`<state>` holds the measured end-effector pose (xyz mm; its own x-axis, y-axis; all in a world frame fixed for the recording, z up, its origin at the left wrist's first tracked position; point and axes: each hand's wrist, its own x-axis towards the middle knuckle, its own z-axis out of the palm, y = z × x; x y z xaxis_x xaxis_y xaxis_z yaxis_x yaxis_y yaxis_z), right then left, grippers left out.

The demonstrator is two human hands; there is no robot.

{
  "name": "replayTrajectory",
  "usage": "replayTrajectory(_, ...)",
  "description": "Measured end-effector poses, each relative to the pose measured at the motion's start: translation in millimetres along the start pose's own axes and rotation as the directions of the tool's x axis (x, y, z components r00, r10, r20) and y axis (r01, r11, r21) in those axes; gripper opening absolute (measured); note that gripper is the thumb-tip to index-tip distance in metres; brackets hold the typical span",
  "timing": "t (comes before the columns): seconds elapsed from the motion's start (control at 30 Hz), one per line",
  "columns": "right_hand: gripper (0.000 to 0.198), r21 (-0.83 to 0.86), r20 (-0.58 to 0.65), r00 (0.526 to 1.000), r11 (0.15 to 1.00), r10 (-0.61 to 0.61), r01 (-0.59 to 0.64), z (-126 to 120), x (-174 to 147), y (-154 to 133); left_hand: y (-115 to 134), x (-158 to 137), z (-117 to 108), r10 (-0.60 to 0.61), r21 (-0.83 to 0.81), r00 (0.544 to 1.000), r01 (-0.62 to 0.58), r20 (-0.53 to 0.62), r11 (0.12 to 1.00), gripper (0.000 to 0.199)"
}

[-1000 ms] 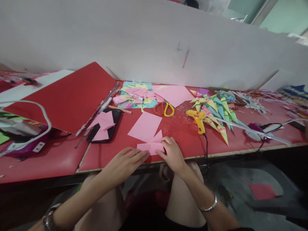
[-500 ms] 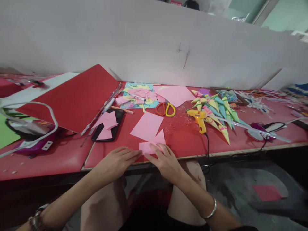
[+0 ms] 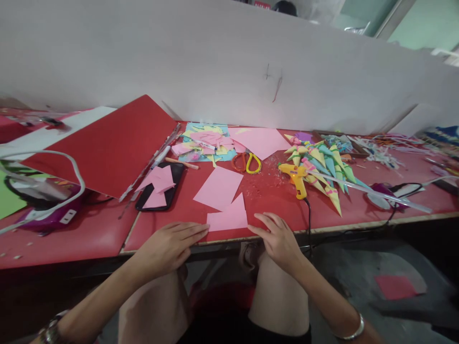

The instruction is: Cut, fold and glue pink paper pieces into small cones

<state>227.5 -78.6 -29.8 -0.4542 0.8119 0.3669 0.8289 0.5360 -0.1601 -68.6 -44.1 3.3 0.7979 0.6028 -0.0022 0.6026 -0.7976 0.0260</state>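
A folded piece of pink paper (image 3: 227, 221) lies at the front edge of the red table, its upper right part sticking up towards a larger pink sheet (image 3: 218, 187). My left hand (image 3: 171, 244) rests at its left end, fingers stretched out and fingertips touching the paper's corner. At the right end is my right hand (image 3: 278, 239), fingers apart, with a fingertip close to the lower right corner. Neither hand grips anything. Beyond the sheets lie scissors (image 3: 253, 164) with one red and one yellow handle.
A yellow glue gun (image 3: 296, 179) with a long clear stick lies right of centre, beside several paper cones (image 3: 328, 160). Left are a black phone (image 3: 165, 199) under pink scraps, a red board (image 3: 111, 148) and a purple power socket (image 3: 53, 215). Paper scraps (image 3: 206, 141) lie behind.
My right hand has moved right, off the middle of the folded pink paper to its right end, uncovering it. My left hand has stayed almost in place.
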Motion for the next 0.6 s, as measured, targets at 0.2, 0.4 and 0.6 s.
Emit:
replayTrajectory(0.2,0.034,0.242,-0.089,0.993,0.969,0.082,-0.059,-12,18,-4,2,1,-1,-0.016,-0.028,0.999,0.014,-0.044,1.000,0.053)
replayTrajectory(0.4,0.048,0.313,0.068,0.998,0.949,0.010,-0.031,-9,62,-18,2,0,2,-0.045,-0.110,0.993,0.033,-0.108,0.993,0.052)
replayTrajectory(0.6,0.036,0.302,0.337,0.936,0.953,-0.100,-0.007,-6,84,-16,5,7,-14,-0.093,-0.194,0.992,0.075,-0.082,0.978,0.035)
